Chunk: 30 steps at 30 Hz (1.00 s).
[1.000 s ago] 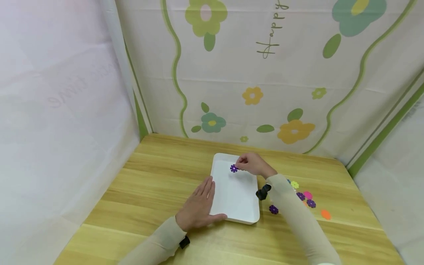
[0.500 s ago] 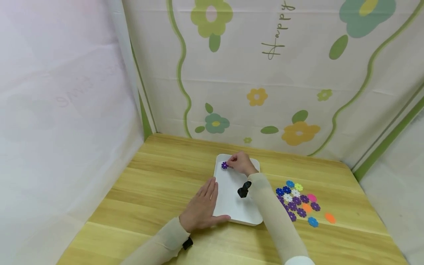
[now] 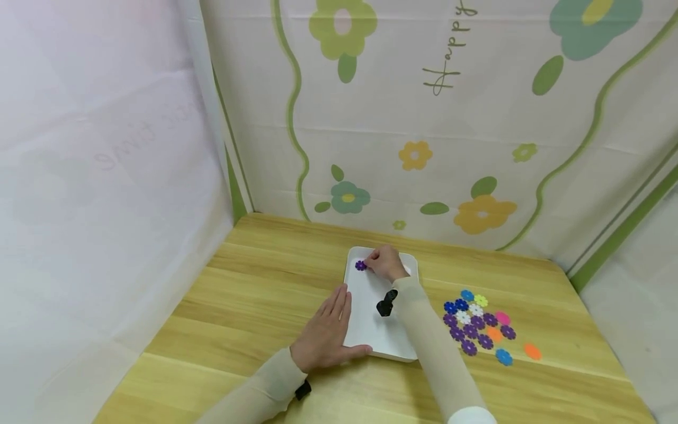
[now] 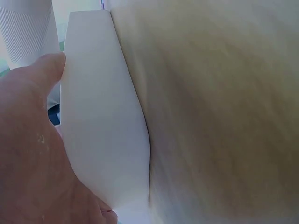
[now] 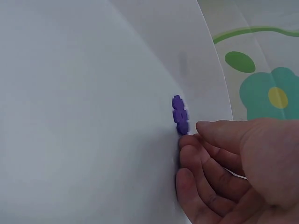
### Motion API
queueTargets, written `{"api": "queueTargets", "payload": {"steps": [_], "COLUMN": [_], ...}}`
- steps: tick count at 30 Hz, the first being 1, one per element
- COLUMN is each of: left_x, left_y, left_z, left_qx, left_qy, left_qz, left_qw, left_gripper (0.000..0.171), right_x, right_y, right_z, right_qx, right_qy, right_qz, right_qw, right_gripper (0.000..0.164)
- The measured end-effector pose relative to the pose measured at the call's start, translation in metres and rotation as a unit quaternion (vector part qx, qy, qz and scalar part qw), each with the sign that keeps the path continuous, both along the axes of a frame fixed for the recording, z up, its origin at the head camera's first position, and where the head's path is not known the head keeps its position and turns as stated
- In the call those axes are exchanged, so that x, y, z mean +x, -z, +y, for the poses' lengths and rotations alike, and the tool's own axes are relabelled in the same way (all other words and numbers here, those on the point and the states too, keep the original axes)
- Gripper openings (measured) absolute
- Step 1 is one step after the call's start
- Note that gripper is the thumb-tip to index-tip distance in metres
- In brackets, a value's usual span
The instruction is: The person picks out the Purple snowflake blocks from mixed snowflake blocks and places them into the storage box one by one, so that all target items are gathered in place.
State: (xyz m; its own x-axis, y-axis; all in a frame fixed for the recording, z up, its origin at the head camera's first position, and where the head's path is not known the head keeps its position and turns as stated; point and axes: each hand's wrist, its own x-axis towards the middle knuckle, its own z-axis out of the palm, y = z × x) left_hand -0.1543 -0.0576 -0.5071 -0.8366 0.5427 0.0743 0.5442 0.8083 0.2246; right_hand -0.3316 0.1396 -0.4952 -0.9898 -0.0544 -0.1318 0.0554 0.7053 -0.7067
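A shallow white tray (image 3: 365,327) lies on the wooden table. My left hand (image 3: 324,333) rests against its near left corner, fingers straight along the side and thumb along the front edge. In the left wrist view the thumb (image 4: 51,67) touches the tray's rim. Inside the far left part of the tray, my right hand (image 3: 385,263) holds a purple flower-shaped plastic disc (image 3: 361,265) at its fingertips. The right wrist view shows that disc (image 5: 180,115) nearly edge-on, close to the tray wall, with thumb and index finger at its lower end.
Right of the tray lies a loose group of flower-shaped discs (image 3: 471,331), mostly purple, with blue, white, yellow, pink and orange ones. One orange disc (image 3: 532,351) lies apart at the right. A flower-print cloth (image 3: 371,147) stands behind the table; white cloth hangs at both sides.
My right hand has moved left and deeper into the tray with the purple disc, then nearly stopped. The discs at the right have come out from behind the right arm. The left hand stays at the tray.
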Motion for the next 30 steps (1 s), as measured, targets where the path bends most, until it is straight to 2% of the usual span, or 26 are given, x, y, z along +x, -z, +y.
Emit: {"api": "queueTargets", "payload": {"steps": [7,13,17,21,30], "left_x": [-0.003,-0.003,-0.002,-0.001,0.001], "left_y": [0.008,0.008,0.005,-0.001,-0.006], "left_z": [0.003,0.001,-0.001,0.000,0.001], "left_qx": [0.001,-0.008,-0.004,-0.002,0.007], "left_qy": [0.000,-0.001,0.002,0.002,0.003], "left_qz": [0.007,0.016,0.015,0.005,-0.012], "left_qw": [1.0000,0.9998,0.9999,1.0000,0.9999], "left_gripper": [0.120,0.120,0.119,0.117,0.117], "right_x": [0.009,0.029,0.048,0.069,0.119], "right_y": [-0.018,-0.046,-0.061,-0.070,-0.075], "right_z": [0.022,0.050,0.071,0.095,0.147], "right_qx": [0.040,0.058,0.083,0.096,0.137], "right_qy": [-0.035,-0.107,-0.151,-0.183,-0.232], "right_qz": [0.010,0.017,0.032,0.048,0.062], "right_qw": [0.999,0.992,0.984,0.977,0.961], "right_gripper": [0.016,0.016,0.018,0.021,0.024]}}
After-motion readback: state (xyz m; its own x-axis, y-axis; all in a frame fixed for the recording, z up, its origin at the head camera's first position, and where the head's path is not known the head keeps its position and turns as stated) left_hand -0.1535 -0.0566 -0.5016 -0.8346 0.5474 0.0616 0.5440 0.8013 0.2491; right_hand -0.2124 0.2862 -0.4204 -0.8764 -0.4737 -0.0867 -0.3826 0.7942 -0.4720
